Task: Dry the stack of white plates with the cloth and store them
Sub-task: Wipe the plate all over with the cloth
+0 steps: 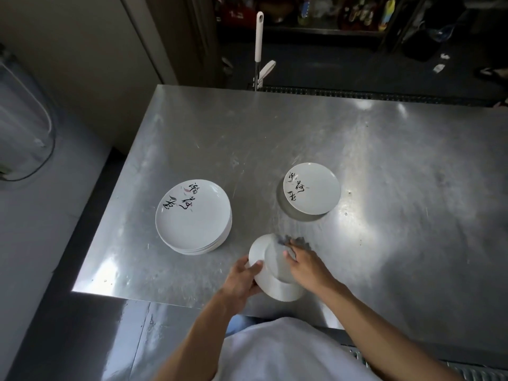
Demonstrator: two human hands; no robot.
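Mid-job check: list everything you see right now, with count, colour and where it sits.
plate stack: one stack of several, white with dark brush lettering, left part of the table.
separate plate: one visible, white with similar lettering, right of the stack and farther back.
held plate: one, white, tilted over the table's near edge.
cloth: one, grey, against the held plate.
table: one, steel, centre.
long handle: one, white, upright behind the table.
shelf: one, dark, far background; its bottles are too blurred to count.
left hand: grips the held plate's rim.
right hand: holds the cloth to that plate.
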